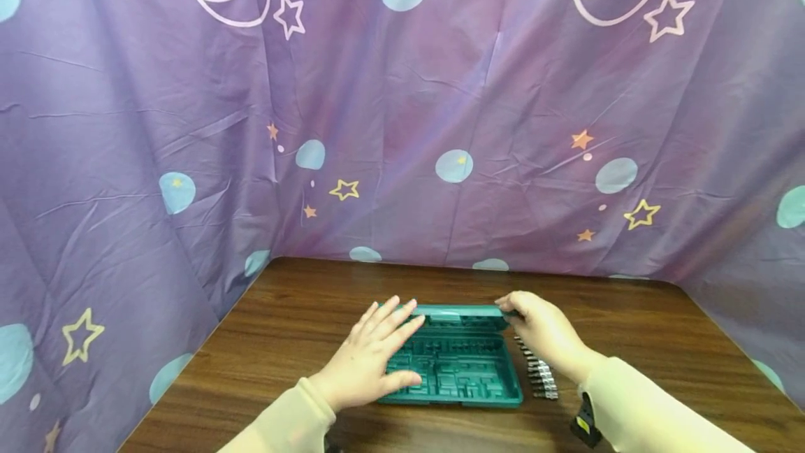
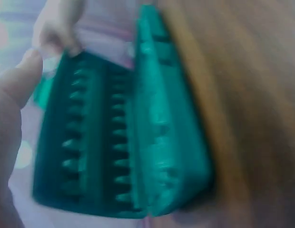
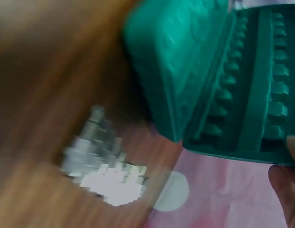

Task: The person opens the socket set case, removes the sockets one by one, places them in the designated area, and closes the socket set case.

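A green plastic tool case (image 1: pixel 465 369) lies on the table with its lid (image 1: pixel 462 311) raised at an angle. Moulded slots line the case's inside, and the wrist views show rows of notches in the lid (image 2: pixel 85 128). My right hand (image 1: pixel 544 331) pinches the lid's upper right corner between thumb and fingers (image 3: pixel 283 183). Spread and straight, the fingers of my left hand (image 1: pixel 374 362) lie over the case's left side in the head view; whether they touch the lid is unclear. Small metal sockets (image 1: pixel 542 376) lie in rows just right of the case, blurred in the right wrist view.
The case and sockets rest on a brown wooden table (image 1: pixel 251 369). Behind and beside it hangs a purple curtain (image 1: pixel 402 103) printed with stars and moons. A black wrist device (image 1: pixel 586 421) is strapped at the right sleeve.
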`<state>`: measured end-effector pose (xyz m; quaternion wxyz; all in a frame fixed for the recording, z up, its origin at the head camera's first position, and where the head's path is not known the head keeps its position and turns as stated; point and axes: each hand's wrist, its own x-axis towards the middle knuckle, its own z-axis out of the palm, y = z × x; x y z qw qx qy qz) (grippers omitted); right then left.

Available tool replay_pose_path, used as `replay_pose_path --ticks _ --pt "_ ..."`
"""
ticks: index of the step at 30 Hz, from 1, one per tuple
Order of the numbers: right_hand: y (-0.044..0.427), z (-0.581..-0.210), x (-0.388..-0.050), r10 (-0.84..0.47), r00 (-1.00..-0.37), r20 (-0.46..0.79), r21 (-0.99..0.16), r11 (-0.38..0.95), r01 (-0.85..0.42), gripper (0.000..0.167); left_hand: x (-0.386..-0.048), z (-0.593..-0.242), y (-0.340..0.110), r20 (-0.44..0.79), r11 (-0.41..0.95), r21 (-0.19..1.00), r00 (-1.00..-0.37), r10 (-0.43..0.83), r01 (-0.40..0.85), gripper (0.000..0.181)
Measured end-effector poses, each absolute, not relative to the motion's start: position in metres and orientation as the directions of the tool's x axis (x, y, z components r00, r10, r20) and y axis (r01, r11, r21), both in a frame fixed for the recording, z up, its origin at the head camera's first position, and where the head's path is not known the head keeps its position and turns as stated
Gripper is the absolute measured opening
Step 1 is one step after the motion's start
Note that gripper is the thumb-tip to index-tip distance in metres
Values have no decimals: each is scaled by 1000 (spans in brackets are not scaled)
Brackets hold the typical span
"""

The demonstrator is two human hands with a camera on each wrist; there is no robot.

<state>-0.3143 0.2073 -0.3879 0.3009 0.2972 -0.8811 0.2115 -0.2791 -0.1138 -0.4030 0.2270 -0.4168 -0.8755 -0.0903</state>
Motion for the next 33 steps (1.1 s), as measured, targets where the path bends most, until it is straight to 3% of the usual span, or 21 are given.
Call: replay_pose_path --ticks 6,11,14,20,25,31,33 --pt "214 -407 -285 -526 -586 616 -151 652 -743 37 -279 -401 -121 353 682 113 -671 652 722 69" --pt "214 -425 -274 -633 -482 606 -2 605 -797 41 -274 -419 -123 226 679 145 -692 686 720 66" --pt "213 -434 -269 -671 -451 589 60 592 -803 41 -273 -428 -120 169 681 161 -700 694 714 67" --pt "205 -438 -258 -684 -533 498 51 637 -769 33 -279 -439 -114 84 681 185 -701 708 709 70" --pt "187 -430 -252 -642 -644 416 37 720 -693 30 -285 -440 -112 30 693 247 -720 693 677 63" --pt "148 -427 -252 -496 -855 154 -33 862 -506 78 -288 -438 -113 3 705 279 -735 678 651 62" --pt "137 -428 -253 -443 -895 48 -15 896 -444 84 -288 -438 -113 1 701 292 -733 680 651 63"
